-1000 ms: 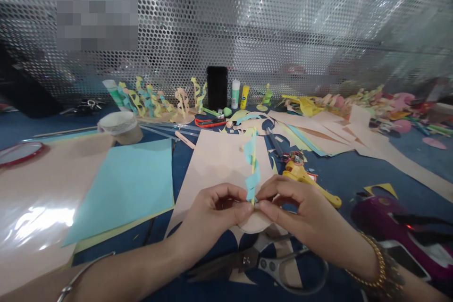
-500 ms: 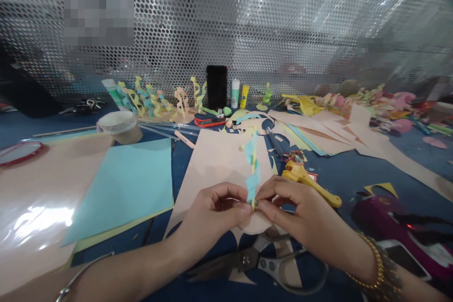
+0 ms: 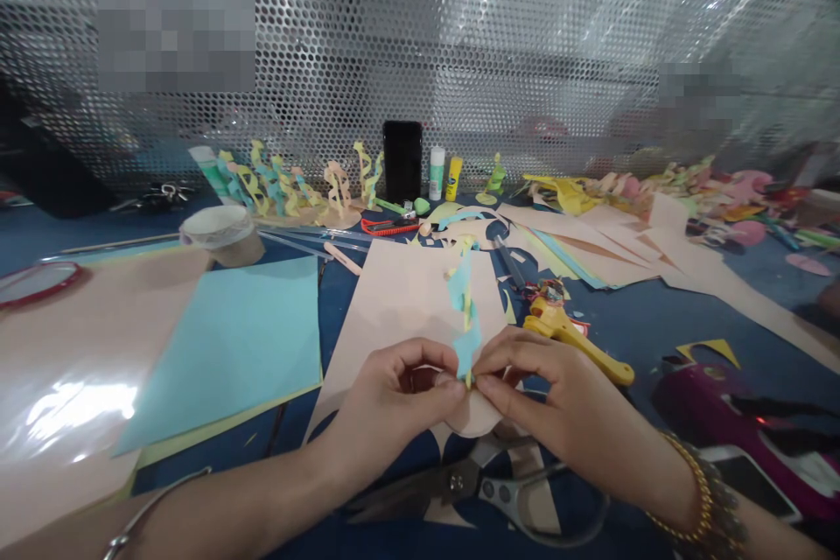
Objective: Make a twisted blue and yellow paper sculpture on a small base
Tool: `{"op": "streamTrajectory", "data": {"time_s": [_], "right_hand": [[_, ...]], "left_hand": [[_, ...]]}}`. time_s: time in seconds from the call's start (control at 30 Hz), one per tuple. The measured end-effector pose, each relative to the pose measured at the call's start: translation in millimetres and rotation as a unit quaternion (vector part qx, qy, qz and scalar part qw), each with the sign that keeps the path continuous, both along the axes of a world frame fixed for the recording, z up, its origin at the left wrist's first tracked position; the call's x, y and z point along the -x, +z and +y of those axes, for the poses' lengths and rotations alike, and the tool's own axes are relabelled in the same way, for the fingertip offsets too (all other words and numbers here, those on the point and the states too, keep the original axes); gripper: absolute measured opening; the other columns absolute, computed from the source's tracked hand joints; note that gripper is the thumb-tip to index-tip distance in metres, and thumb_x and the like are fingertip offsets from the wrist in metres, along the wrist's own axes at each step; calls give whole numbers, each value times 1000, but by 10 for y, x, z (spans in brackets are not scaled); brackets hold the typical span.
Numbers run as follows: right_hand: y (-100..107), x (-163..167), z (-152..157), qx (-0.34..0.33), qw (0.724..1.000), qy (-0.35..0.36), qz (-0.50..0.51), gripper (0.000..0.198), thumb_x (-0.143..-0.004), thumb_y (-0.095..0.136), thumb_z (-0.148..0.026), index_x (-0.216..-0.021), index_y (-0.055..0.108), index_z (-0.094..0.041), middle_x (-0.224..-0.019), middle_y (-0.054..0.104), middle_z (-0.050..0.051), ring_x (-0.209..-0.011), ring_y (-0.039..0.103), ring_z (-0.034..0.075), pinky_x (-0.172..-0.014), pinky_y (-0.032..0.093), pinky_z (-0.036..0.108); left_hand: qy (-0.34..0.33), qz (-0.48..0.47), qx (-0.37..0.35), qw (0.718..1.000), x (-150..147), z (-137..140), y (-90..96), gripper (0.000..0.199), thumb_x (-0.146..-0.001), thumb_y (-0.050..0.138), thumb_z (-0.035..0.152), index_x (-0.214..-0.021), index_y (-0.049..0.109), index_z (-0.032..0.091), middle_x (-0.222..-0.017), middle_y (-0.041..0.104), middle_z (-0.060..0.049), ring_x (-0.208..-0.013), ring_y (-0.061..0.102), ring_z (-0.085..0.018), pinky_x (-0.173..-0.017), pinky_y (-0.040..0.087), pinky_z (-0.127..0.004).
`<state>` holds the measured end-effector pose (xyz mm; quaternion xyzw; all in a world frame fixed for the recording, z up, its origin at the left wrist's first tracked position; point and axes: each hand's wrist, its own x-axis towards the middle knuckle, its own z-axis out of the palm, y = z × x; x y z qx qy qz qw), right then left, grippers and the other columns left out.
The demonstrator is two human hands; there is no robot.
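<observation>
Between my hands stands a thin yellow paper stem with a blue paper strip (image 3: 466, 346) spiralling around it, its foot at a round pale paper base (image 3: 476, 418). My left hand (image 3: 410, 385) pinches the foot of the strip from the left, thumb and fingers closed. From the right, my right hand (image 3: 535, 376) has its thumb and fingertips pressed together at the same foot. The fingertips hide the exact contact. Beneath lies a large pale paper sheet (image 3: 387, 306). Grey-handled scissors (image 3: 459, 481) rest just below my hands.
Blue paper (image 3: 255, 341) lies left, near a tape roll (image 3: 223, 236). Finished paper spirals (image 3: 276, 184), a phone (image 3: 402, 162) and glue sticks (image 3: 437, 173) stand at the back. On the right are a yellow tool (image 3: 570, 337), a purple device (image 3: 715, 420) and paper scraps (image 3: 630, 254).
The blue strip has shifted slightly left and its coils look wider and turned around the stem. Both hands keep nearly the same place and pinch.
</observation>
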<state>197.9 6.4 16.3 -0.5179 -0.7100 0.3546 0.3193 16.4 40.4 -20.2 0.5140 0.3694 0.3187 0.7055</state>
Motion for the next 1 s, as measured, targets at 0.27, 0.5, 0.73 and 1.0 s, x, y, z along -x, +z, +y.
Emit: {"op": "streamTrajectory", "data": {"time_s": [0.27,0.5,0.73,1.0], "right_hand": [[44,21,1,-29,999,-6,-18,11,-81,57,-15,-79,66,-21,-81,64,0,-78,59,12,-71,47,23],[-6,25,-35,-28,999,-14,-42,18,-85,53,-19,-89,69,-26,-90,64,2,-87,59,15,-77,48,26],[-25,40,-65,-83,995,-17,-59,22,-85,53,-16,-95,69,-26,-92,63,2,-88,58,14,-80,47,25],[-15,50,-53,-92,993,-37,-65,18,-84,54,-16,-87,69,-25,-89,63,1,-86,59,14,-77,47,24]], "left_hand": [[3,21,-5,1000,3,6,18,18,-73,68,28,-83,60,16,-69,56,2,-64,49,-10,-60,37,-23],[28,25,-3,999,-11,-2,42,18,-72,68,26,-82,60,14,-72,58,0,-67,50,-11,-62,37,-23],[53,19,9,998,-33,1,57,20,-70,70,26,-80,60,14,-71,59,0,-65,50,-10,-61,37,-22],[58,31,16,998,-35,-1,82,20,-67,71,28,-78,61,14,-68,59,0,-64,52,-12,-60,38,-23]]}}
